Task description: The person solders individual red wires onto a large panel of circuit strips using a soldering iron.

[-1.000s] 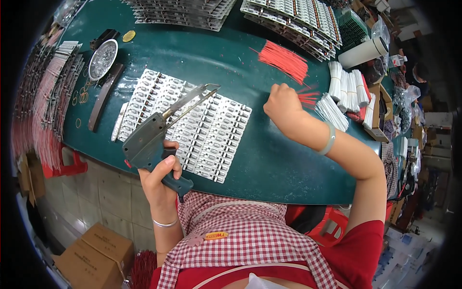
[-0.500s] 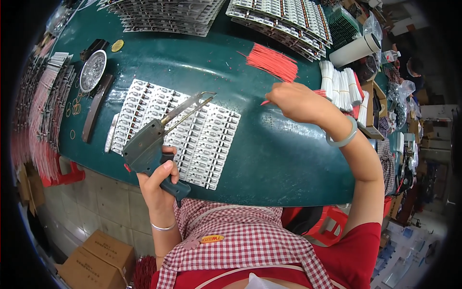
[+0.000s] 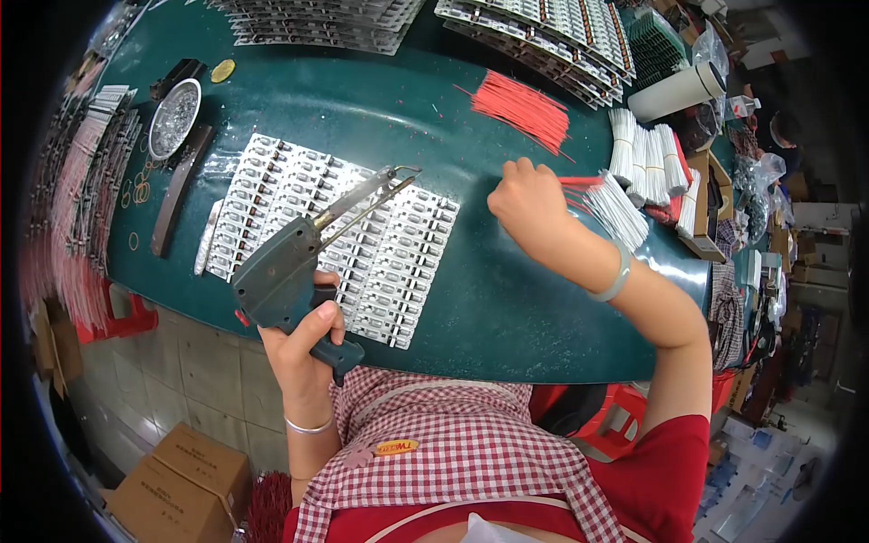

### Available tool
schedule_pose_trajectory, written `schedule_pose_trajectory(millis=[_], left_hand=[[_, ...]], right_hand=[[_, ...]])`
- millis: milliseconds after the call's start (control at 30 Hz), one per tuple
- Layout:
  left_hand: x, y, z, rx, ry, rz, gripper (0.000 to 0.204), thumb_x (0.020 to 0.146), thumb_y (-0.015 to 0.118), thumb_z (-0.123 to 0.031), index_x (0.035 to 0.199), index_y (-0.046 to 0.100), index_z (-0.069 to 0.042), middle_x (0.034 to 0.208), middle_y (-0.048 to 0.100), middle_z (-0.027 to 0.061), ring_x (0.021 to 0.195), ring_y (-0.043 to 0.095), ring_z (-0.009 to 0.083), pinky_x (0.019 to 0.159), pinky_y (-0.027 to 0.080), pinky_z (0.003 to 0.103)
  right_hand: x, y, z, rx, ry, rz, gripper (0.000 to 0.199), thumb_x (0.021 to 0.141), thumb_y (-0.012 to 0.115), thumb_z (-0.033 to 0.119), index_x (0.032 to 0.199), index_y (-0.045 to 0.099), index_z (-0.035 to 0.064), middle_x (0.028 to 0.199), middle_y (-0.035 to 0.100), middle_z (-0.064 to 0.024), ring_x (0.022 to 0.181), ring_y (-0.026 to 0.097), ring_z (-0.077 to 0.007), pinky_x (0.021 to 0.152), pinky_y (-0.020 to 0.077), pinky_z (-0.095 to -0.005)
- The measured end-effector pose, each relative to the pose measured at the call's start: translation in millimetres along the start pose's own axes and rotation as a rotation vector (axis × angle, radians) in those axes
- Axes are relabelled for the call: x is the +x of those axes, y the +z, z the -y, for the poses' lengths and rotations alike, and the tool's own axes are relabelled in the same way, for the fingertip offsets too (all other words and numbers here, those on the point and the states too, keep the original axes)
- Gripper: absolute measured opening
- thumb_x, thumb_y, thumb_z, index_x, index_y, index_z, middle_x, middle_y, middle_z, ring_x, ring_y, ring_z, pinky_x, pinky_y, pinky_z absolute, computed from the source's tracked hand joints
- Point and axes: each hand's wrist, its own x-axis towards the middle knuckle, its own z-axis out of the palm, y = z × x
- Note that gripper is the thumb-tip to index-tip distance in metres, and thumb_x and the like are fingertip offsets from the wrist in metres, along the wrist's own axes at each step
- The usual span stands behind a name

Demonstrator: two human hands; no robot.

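My left hand (image 3: 310, 342) grips a dark green soldering gun (image 3: 276, 271) by its handle, fingers near the trigger. Its metal tip points up and right, above a white panel of small parts (image 3: 389, 271) set in rows on the table. To the right, my right hand (image 3: 529, 201) is closed, knuckles up, just above the green tabletop. Red wires (image 3: 581, 181) stick out from behind it; the fingertips are hidden. Beside that wrist lie loose white wires (image 3: 620, 215). Beyond the hand is a pile of red wires (image 3: 520, 110).
Stacked panels (image 3: 543, 41) stand along the far side. Tied white wire bundles (image 3: 644, 158) and a white cylinder (image 3: 677, 90) sit at the right. At left are a metal dish (image 3: 175, 119), a dark bar (image 3: 181, 192), rubber bands (image 3: 140, 190) and hanging wired parts (image 3: 81, 199).
My right hand has drawn slightly nearer and turned, fist now knuckles up; the red tip at its fingers no longer shows. Loose white wires by the wrist have come into sight. The soldering gun barely moved.
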Motion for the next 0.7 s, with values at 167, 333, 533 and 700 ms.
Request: schedule_pose_trajectory(millis=[167, 333, 533, 700], left_hand=[[-3, 10, 5, 0.038, -0.02, 0.007, 0.058, 0.078, 0.069, 0.005, 0.132, 0.051, 0.005, 0.105, 0.066, 0.0193, 0.061, 0.058, 0.0152, 0.049, 0.046, 0.026], [-10, 16, 11, 0.118, -0.054, 0.045, 0.05, 0.08, 0.071, 0.008, 0.128, 0.057, 0.005, 0.108, 0.068, 0.016, 0.066, 0.06, 0.0134, 0.052, 0.047, 0.025], [-22, 13, 26, 0.472, 0.004, 0.108, 0.039, 0.081, 0.07, 0.01, 0.119, 0.061, 0.007, 0.103, 0.068, 0.0141, 0.061, 0.058, 0.0124, 0.049, 0.045, 0.024], [-27, 30, 26, 0.516, -0.037, 0.033, 0.023, 0.08, 0.08, 0.0, 0.101, 0.071, 0.004, 0.092, 0.073, 0.007, 0.077, 0.066, 0.0092, 0.069, 0.053, 0.024]], right_hand=[[-24, 24, 11, 0.531, 0.106, -0.488, 0.02, 0.073, 0.067, 0.004, 0.091, 0.074, 0.006, 0.089, 0.064, -0.0094, 0.08, 0.061, -0.0258, 0.062, 0.0515, -0.0353], [-26, 30, 45, 0.901, 0.236, -0.683, 0.025, 0.076, 0.072, -0.008, 0.099, 0.071, -0.0001, 0.093, 0.067, -0.0096, 0.081, 0.063, -0.0267, 0.067, 0.0529, -0.0368], [-19, 36, 57, 0.892, 0.248, -0.837, 0.024, 0.074, 0.07, -0.003, 0.098, 0.071, -0.0013, 0.091, 0.067, -0.0081, 0.078, 0.063, -0.024, 0.065, 0.0537, -0.0338], [-18, 40, 58, 0.812, 0.202, -0.859, 0.031, 0.067, 0.067, -0.001, 0.098, 0.07, -0.003, 0.093, 0.067, -0.0109, 0.079, 0.063, -0.0244, 0.064, 0.0537, -0.0334]])
